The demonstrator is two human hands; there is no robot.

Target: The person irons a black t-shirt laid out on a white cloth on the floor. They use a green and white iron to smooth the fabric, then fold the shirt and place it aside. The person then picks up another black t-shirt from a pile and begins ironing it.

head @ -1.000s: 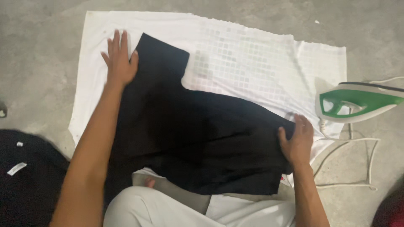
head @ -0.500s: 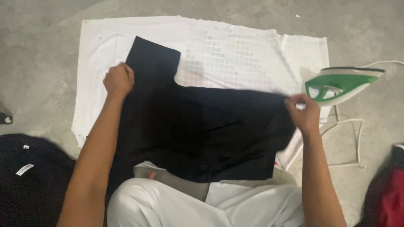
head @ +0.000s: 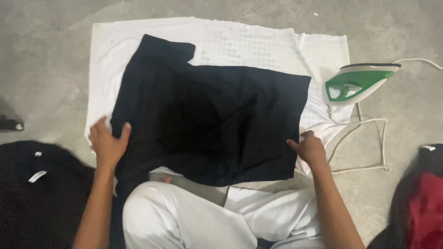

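A black garment [head: 207,110] lies spread on a white cloth [head: 258,46] on the concrete floor. My left hand [head: 107,144] lies flat on the garment's near left edge, fingers apart. At the garment's near right corner rests my right hand [head: 308,147], its fingers bent on the edge; whether it pinches the fabric I cannot tell. A green and white iron [head: 357,83] stands just off the cloth's right side, apart from both hands.
The iron's white cord [head: 369,138] loops on the floor at right. A pile of black clothing [head: 32,193] lies at lower left. A red and black garment [head: 422,203] sits at lower right. My knees in white trousers [head: 207,216] are at the bottom.
Both hands have come down from the garment's far and side edges to its near edge. The black garment now lies flatter and wider on the white cloth.
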